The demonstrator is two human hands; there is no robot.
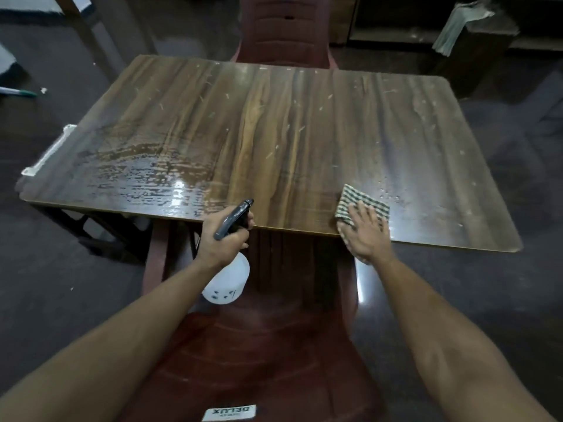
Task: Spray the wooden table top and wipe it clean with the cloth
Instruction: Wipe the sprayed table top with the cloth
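The wooden table top (274, 123) fills the middle of the view, wet and shiny at its near left, with droplets near the right and pale specks across the rest. My left hand (224, 237) grips a spray bottle (227, 280) by its dark trigger head at the near edge, the white body hanging below the table edge. My right hand (367, 231) presses flat with spread fingers on a folded checked cloth (358, 202) at the table's near right edge.
A dark red plastic chair (259, 354) stands between me and the table, and another red chair (283, 28) is at the far side. A white bracket (48, 150) sticks out at the table's left edge. Dark floor surrounds the table; shelving with a cloth (460, 25) is back right.
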